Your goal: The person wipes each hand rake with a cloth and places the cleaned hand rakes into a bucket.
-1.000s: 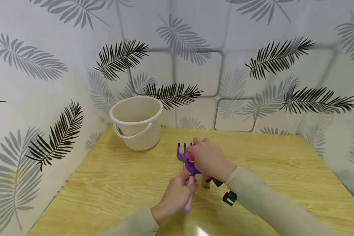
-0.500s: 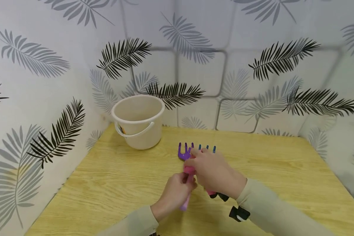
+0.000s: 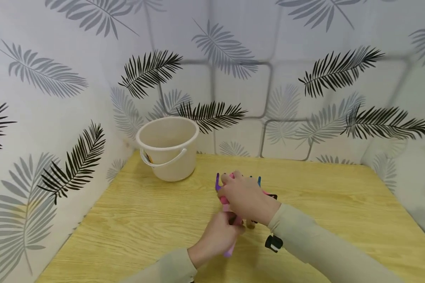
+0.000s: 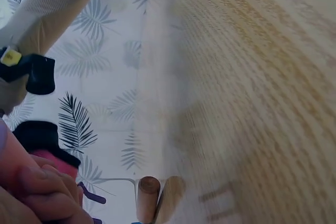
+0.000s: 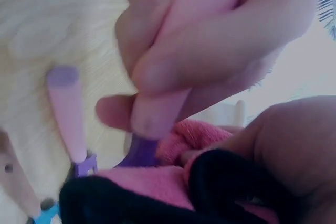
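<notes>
My left hand (image 3: 219,236) grips the pink handle (image 5: 163,106) of a small purple garden fork, with the handle's end sticking out below my fist. One purple tine (image 3: 217,182) shows past my right hand (image 3: 246,198). That right hand holds a pink cloth (image 5: 142,182) with black edging, bunched around the fork's head and neck. Most of the head is hidden by the cloth and fingers. In the right wrist view, a purple neck (image 5: 140,153) shows between handle and cloth.
A cream bucket (image 3: 166,157) stands at the table's back left, a small orange and black thing beside it. Beyond my right hand show blue tines (image 3: 259,181). Another pink-handled purple tool (image 5: 68,114) and a wooden handle (image 5: 16,171) with a blue fitting lie close by.
My right hand slid the cloth down the fork toward the handle, then back up over the head, covering most tines. My left hand kept its grip and shifted slightly right.
</notes>
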### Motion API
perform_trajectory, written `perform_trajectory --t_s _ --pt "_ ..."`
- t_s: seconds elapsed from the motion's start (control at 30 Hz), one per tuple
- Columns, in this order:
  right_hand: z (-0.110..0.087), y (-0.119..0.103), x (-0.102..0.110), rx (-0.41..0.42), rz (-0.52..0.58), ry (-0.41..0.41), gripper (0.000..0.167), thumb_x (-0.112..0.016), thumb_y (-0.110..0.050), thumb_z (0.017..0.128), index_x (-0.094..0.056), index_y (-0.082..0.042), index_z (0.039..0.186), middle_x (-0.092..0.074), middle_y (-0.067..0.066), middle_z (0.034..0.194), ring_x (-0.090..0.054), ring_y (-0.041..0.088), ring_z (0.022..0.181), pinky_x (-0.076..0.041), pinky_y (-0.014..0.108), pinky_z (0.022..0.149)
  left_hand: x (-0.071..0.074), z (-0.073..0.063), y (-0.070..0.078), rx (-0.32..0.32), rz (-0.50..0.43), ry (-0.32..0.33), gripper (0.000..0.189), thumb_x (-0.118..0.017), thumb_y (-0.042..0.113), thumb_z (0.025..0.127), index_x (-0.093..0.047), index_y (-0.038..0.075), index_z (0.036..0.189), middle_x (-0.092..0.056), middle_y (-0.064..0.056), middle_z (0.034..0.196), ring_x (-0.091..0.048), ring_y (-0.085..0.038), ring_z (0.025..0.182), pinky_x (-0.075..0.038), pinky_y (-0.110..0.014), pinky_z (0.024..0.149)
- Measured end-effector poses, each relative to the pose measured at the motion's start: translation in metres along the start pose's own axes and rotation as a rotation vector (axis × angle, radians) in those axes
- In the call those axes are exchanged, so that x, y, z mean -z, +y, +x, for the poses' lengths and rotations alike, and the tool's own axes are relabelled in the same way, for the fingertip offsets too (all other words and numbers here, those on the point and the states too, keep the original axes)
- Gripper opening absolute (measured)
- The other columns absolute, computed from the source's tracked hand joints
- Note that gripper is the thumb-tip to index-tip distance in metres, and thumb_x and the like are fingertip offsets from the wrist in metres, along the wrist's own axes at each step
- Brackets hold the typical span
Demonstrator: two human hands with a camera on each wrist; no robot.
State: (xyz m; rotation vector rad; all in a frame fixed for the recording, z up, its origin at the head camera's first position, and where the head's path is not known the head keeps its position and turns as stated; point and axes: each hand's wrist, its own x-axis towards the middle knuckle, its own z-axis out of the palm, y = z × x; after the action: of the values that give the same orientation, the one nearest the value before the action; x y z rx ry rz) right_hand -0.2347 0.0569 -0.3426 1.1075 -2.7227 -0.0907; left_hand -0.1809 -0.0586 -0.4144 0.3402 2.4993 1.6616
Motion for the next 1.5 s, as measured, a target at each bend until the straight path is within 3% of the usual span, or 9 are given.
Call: perform_trajectory --t_s 0.23,0.4,0.57,0.67,0.87,1.1,1.2,1.33,1.5 --pt "-0.012 -0.001 0.009 0.038 0.092 -0.038 0.032 -0.072 -0.002 0.077 -0.075 -0.032 0.089 -0.065 -0.007 0.103 -0.055 0.020 0.085 -0.047 0.033 0.051 0.004 0.004 -0.005 0.044 -0.070 0.010 0.011 -0.062 0.014 0.088 -0.060 0.009 0.077 -0.047 0.003 0.054 -0.042 -0.011 0.046 -0.034 -0.026 0.047" --pt "-0.007 0.006 0.003 -0.004 0.060 0.020 0.031 -0.075 -0.003 0.081 -0.076 -0.030 0.095 -0.062 -0.005 0.099 -0.055 0.022 0.082 -0.049 0.036 0.048 0.005 0.003 -0.003 0.044 -0.046 0.035 0.015 -0.061 0.015 0.089 -0.063 0.009 0.076 -0.051 0.002 0.057 -0.046 -0.012 0.049 -0.038 -0.026 0.050" --pt "0.004 0.020 -0.010 -0.087 0.009 0.080 0.034 -0.072 -0.005 0.084 -0.075 -0.029 0.108 -0.061 0.001 0.104 -0.058 0.028 0.086 -0.053 0.039 0.049 0.005 0.000 -0.004 0.067 -0.098 0.047 0.016 -0.062 0.016 0.090 -0.070 0.003 0.092 -0.053 0.002 0.060 -0.047 -0.010 0.048 -0.039 -0.024 0.047" --pt "0.002 0.029 -0.015 -0.106 0.039 0.102 0.043 -0.070 -0.002 0.081 -0.074 -0.029 0.115 -0.062 0.003 0.109 -0.058 0.027 0.085 -0.053 0.037 0.052 0.006 0.000 -0.003 0.089 -0.131 0.061 0.023 -0.064 0.016 0.089 -0.069 -0.001 0.103 -0.055 0.001 0.062 -0.048 -0.009 0.047 -0.040 -0.022 0.046" --pt "-0.015 0.031 -0.011 -0.061 0.104 0.124 0.041 -0.066 -0.003 0.085 -0.074 -0.029 0.115 -0.065 0.001 0.108 -0.057 0.023 0.082 -0.050 0.032 0.054 0.009 0.002 -0.005 0.106 -0.193 0.107 0.022 -0.064 0.014 0.087 -0.070 -0.004 0.099 -0.060 -0.003 0.069 -0.050 -0.008 0.052 -0.041 -0.021 0.051" --pt "-0.032 0.024 -0.004 0.033 0.209 0.093 0.052 -0.065 0.006 0.076 -0.074 -0.031 0.111 -0.065 -0.004 0.107 -0.059 0.018 0.084 -0.047 0.030 0.057 0.010 0.004 -0.011 0.118 -0.220 0.101 0.019 -0.061 0.015 0.091 -0.067 -0.002 0.097 -0.061 -0.005 0.071 -0.051 -0.010 0.055 -0.043 -0.022 0.051" --pt "-0.031 0.022 -0.004 0.036 0.201 0.111 0.049 -0.068 0.004 0.078 -0.074 -0.032 0.111 -0.066 -0.003 0.110 -0.061 0.020 0.086 -0.050 0.032 0.057 0.009 0.005 -0.011 0.121 -0.253 0.105 0.020 -0.061 0.017 0.093 -0.066 -0.002 0.098 -0.063 -0.006 0.071 -0.053 -0.010 0.055 -0.043 -0.023 0.051" --pt "-0.028 0.023 -0.010 -0.027 0.170 0.157 0.041 -0.070 -0.001 0.083 -0.074 -0.028 0.115 -0.067 0.003 0.114 -0.062 0.023 0.086 -0.055 0.035 0.060 0.008 0.005 -0.011 0.128 -0.299 0.118 0.023 -0.063 0.017 0.094 -0.066 -0.004 0.101 -0.062 -0.005 0.069 -0.053 -0.010 0.053 -0.044 -0.022 0.049" --pt "-0.036 0.024 -0.017 -0.069 0.184 0.184 0.033 -0.073 -0.012 0.089 -0.072 -0.024 0.119 -0.064 0.004 0.106 -0.057 0.020 0.080 -0.052 0.032 0.064 0.006 0.005 -0.010 0.135 -0.307 0.124 0.024 -0.063 0.016 0.093 -0.066 -0.005 0.104 -0.061 -0.005 0.067 -0.052 -0.010 0.052 -0.043 -0.022 0.047"
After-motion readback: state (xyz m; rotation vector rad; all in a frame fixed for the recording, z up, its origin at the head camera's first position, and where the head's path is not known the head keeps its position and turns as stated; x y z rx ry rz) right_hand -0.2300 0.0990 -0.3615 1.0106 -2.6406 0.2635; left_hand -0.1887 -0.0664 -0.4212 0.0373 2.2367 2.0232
